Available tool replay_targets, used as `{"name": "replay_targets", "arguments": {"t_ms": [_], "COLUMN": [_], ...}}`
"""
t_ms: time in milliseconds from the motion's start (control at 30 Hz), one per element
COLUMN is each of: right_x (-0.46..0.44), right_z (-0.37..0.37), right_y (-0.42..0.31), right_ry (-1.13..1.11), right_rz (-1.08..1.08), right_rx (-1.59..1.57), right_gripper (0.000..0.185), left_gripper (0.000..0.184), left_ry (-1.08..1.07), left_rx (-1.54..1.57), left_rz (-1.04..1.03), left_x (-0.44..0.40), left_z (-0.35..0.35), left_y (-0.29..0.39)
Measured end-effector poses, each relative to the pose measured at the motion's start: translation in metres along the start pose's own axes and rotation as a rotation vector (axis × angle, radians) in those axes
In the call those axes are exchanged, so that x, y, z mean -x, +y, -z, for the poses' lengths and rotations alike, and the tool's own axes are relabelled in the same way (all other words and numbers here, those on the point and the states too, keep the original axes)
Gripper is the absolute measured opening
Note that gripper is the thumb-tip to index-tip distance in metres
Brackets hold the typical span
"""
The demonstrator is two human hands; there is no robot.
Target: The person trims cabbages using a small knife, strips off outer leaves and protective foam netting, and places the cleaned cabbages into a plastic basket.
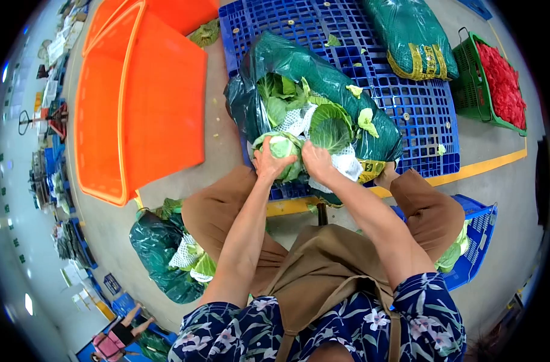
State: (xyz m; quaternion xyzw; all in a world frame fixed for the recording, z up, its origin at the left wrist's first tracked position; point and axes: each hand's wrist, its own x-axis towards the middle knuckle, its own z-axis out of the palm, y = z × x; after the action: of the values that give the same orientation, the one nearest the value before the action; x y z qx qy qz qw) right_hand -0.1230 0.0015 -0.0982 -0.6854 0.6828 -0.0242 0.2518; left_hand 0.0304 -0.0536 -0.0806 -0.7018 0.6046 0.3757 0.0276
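Observation:
My left hand (267, 161) grips a pale green cabbage (282, 145), its thumb lying across the near side. Against the cabbage's right side is my right hand (316, 158), fingers curled in; what they pinch is hidden. Both hands work at the near edge of a torn green plastic bag (314, 66). More cabbages show through the tear, one with a broad dark green leaf (330, 128) just beyond my right hand. White foam netting (346, 164) lies beside that hand, and more is tucked between the cabbages.
The bag lies on a blue pallet (412, 108) with loose leaf scraps and another green bag (407, 33). Orange bins (166, 114) stand left; a green crate (471, 84) holding red material stands right. A blue basket (477, 247) and opened dark bag (160, 256) flank my legs.

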Motion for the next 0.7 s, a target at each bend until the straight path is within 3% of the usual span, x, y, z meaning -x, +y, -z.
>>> {"name": "replay_targets", "arguments": {"t_ms": [33,167,333,567,667,700], "right_x": [0.005,0.008,-0.017,0.006,-0.032,-0.042], "right_z": [0.002,0.000,0.001,-0.015,-0.018,-0.050], "right_y": [-0.002,0.007,0.001,0.013,0.023,0.041], "right_ry": [-0.067,-0.061,-0.062,-0.008,-0.077,-0.071], "right_rz": [-0.128,-0.175,-0.113,-0.199,-0.442,-0.285], "right_rx": [-0.046,-0.081,-0.053,-0.145,-0.275,-0.127], "right_gripper": [0.017,0.016,0.016,0.016,0.014,0.014], "left_gripper": [0.107,0.107,0.106,0.102,0.093,0.093], "left_ry": [-0.004,0.051,0.032,0.053,0.157,0.180], "left_rx": [-0.042,-0.106,-0.023,-0.105,-0.078,-0.089], "left_rz": [-0.030,-0.063,0.057,-0.064,-0.143,-0.143], "left_x": [0.004,0.020,0.002,0.015,0.035,0.025], "left_z": [-0.002,-0.016,-0.003,-0.014,-0.021,-0.023], "left_y": [0.004,0.008,0.009,0.016,0.024,0.017]}}
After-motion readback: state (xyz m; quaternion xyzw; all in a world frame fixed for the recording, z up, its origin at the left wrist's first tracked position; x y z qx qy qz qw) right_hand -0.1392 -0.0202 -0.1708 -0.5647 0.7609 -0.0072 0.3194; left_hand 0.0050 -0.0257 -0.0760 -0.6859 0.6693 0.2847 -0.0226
